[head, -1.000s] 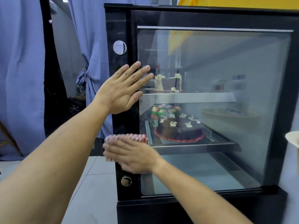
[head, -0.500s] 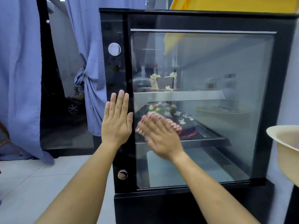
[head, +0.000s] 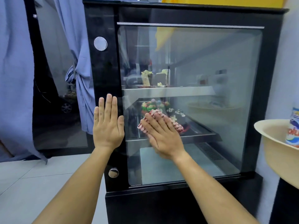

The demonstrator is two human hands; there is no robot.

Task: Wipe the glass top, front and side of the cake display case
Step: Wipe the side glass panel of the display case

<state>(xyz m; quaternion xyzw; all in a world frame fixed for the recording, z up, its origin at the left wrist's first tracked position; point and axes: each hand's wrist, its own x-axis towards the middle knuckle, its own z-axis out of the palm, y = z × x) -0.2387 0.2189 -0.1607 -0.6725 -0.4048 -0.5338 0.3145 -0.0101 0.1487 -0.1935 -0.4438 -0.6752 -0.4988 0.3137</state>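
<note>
Head view: left hand (head: 108, 125) flat, fingers straight, pressed on the display case (head: 186, 16) black frame. Right hand (head: 163, 136) flat too, pressing a red-and-white cloth (head: 177, 126) against the side glass pane (head: 210, 62), low left.

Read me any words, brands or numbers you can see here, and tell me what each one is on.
Packet standing in the cream bowl at the right edge: red lettering, cut off by the picture's edge and blurred, cannot be read.
Display case: no words or numbers on its black frame; the two round silver discs are blank.
Cloth under the right hand: red and white pattern only, no text.
</note>
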